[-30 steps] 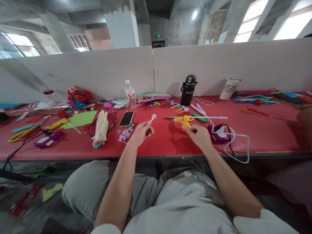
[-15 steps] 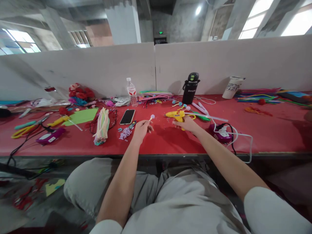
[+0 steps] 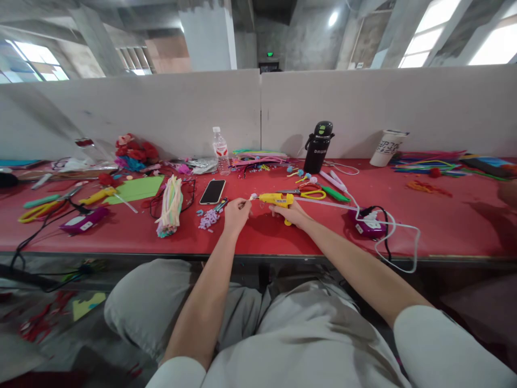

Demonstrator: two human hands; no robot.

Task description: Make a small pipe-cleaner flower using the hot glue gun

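My left hand point(image 3: 237, 215) is closed in a pinch on a short pale stem, mostly hidden by the fingers, with a small light-purple ball point(image 3: 253, 196) at its tip. My right hand point(image 3: 297, 213) is wrapped round the handle of a yellow glue gun point(image 3: 278, 199). The gun's nozzle points left and meets the ball or sits very near it; contact cannot be made out. A clear glue stick point(image 3: 323, 202) trails from the gun's back. Left of my left hand lies a heap of light-purple bits point(image 3: 209, 219). Yellow-handled scissors point(image 3: 313, 194) lie behind the gun.
A phone point(image 3: 212, 192) and a bundle of pale pipe cleaners point(image 3: 170, 207) lie to the left. At the back stand a water bottle point(image 3: 220, 153), a black flask point(image 3: 319, 148) and a white cup point(image 3: 388, 148). A purple power strip point(image 3: 367, 226) with looping cables sits right.
My right hand has brought the glue gun left and turned it, so its nozzle is now at the ball. The scissors behind it are now uncovered. My left hand still pinches the stem.
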